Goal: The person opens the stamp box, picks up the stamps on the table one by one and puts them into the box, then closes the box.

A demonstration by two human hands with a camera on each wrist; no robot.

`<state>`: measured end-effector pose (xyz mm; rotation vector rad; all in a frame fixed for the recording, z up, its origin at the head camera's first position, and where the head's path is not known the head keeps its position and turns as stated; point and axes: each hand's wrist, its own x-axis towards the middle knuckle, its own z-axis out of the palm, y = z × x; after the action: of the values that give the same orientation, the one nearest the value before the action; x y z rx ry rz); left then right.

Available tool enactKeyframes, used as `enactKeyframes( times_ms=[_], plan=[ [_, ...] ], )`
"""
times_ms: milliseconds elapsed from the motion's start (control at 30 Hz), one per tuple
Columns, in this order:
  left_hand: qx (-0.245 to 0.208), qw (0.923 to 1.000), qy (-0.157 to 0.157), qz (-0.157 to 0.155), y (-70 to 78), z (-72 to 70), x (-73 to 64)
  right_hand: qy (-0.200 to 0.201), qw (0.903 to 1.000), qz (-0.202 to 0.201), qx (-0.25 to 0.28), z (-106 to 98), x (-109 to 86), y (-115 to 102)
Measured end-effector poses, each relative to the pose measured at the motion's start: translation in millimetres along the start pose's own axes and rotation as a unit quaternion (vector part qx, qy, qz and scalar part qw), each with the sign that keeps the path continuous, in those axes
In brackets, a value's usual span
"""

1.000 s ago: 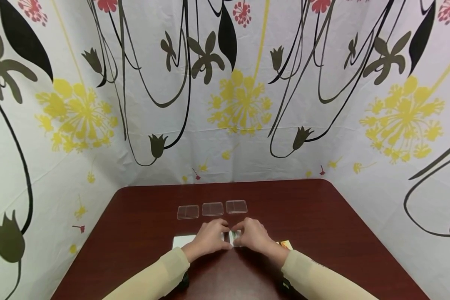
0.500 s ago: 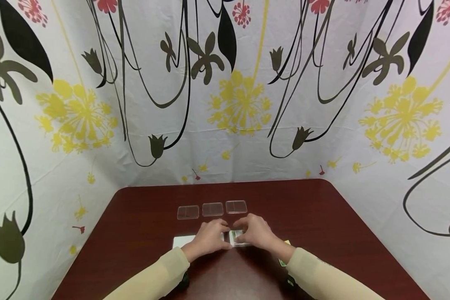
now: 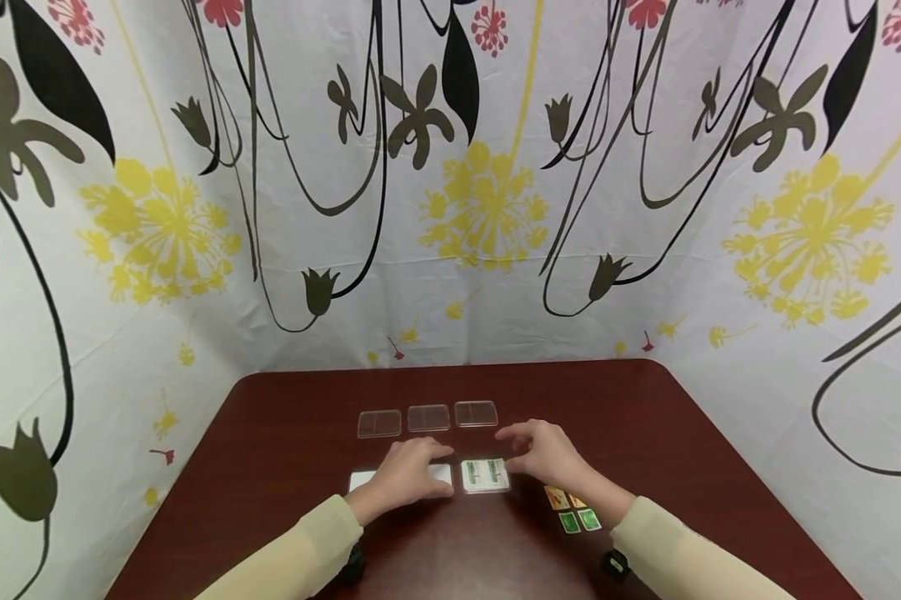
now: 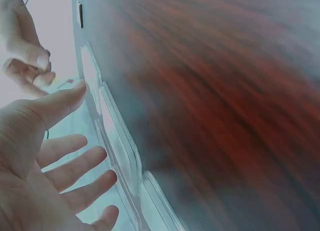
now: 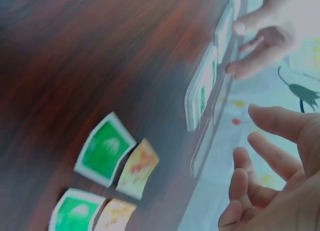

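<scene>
A flat clear case (image 3: 485, 490) with a white insert lies near the table's middle, and two green-printed stamps (image 5: 207, 86) show inside it. Just beyond its right side, my right hand (image 3: 548, 454) hovers with loosely bent, spread fingers and nothing in them. My left hand (image 3: 405, 473) hovers over a second white case (image 3: 441, 472), thumb and fingers apart, also holding nothing; it partly hides this case and another white one (image 3: 359, 479) to the left. Under the right forearm lie two green stamps (image 5: 106, 150) and two orange-yellow stamps (image 5: 138, 168) with toothed edges.
Three clear cases (image 3: 428, 417) lie in a row farther back on the dark red-brown table (image 3: 300, 442). Flower-printed cloth (image 3: 488, 317) hangs around the table's back and sides. A small black object (image 3: 615, 565) shows by the right sleeve.
My right hand has let go of the right case and moved right and back, so the case and its green print show. The loose stamps are uncovered. The left hand has shifted slightly left.
</scene>
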<state>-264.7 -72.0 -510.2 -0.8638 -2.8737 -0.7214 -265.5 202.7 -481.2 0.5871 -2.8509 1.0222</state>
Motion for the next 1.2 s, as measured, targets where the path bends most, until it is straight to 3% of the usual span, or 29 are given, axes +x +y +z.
enactKeyframes(
  times_ms=[200,500,900,1100,1200],
  plan=[
    [0.014,0.9999,0.001,0.007,-12.0,-4.9,-11.1,-0.004,0.9995,0.032,-0.006,-11,-21.5,13],
    [0.029,0.9996,-0.008,-0.001,-22.9,-7.4,-19.0,0.013,0.9934,0.081,-0.08,-13,-48.3,26],
    [0.034,0.9994,0.009,0.006,-30.1,-7.4,-28.2,0.036,0.984,0.082,-0.154,-4,-60.3,30],
    [0.024,0.9997,0.001,0.004,-31.4,-7.1,-28.6,0.05,0.984,0.059,-0.161,-4,-62.5,28],
    [0.022,0.9997,-0.004,0.005,-31.2,-7.8,-29.1,0.047,0.9853,0.067,-0.15,-4,-63.0,27]
  ],
)
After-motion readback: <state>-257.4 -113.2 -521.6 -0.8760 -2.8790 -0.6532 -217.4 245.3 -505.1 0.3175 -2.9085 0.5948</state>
